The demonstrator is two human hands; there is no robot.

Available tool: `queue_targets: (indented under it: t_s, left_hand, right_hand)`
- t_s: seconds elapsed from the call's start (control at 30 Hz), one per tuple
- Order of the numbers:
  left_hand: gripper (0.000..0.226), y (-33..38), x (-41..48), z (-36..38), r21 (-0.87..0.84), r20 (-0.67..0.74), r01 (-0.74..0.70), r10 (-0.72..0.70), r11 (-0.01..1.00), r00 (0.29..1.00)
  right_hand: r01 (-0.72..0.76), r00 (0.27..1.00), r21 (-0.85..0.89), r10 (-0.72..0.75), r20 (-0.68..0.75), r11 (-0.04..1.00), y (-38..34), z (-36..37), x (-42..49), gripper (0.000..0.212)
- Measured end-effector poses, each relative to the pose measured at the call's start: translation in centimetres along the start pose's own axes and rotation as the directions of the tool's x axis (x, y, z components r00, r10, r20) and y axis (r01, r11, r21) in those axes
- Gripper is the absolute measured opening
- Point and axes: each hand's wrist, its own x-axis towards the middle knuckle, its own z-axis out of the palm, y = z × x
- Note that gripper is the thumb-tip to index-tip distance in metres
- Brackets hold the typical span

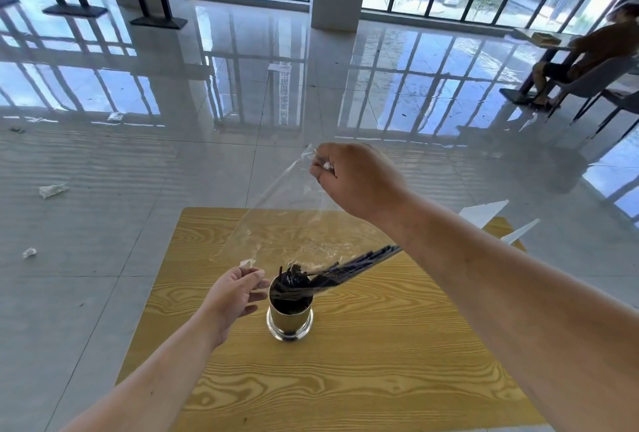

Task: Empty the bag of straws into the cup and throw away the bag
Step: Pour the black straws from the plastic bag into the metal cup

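Note:
A clear plastic bag (283, 224) hangs tilted above a wooden table (345, 379). My right hand (356, 179) is raised and pinches the bag's upper corner. My left hand (235, 293) pinches the bag's lower edge, just left of a shiny metal cup (289, 321). Several dark straws (345, 270) slant out of the bag's mouth, their lower ends inside the cup. My right forearm hides the straws' upper ends.
White paper sheets (484, 213) lie at the table's far right corner. Crumpled scraps (52, 190) litter the glossy tiled floor on the left. A person (584, 58) sits at another table far right, beside grey chairs (619, 99).

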Motion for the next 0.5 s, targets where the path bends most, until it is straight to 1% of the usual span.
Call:
queue_targets:
  t_s: [0.17,0.5]
  left_hand:
    - [0.018,-0.2,0.3,-0.1,-0.01,0.01,0.01,-0.01,1.0,1.0]
    - [0.021,-0.4,0.7,-0.4,0.002,0.026,0.014,-0.014,1.0,1.0]
  right_hand:
    - [0.004,1.0,-0.016,-0.004,0.022,1.0,-0.4,0.4,0.8,0.019]
    - [0.005,1.0,-0.013,-0.005,0.014,1.0,-0.8,0.2,1.3,0.019]
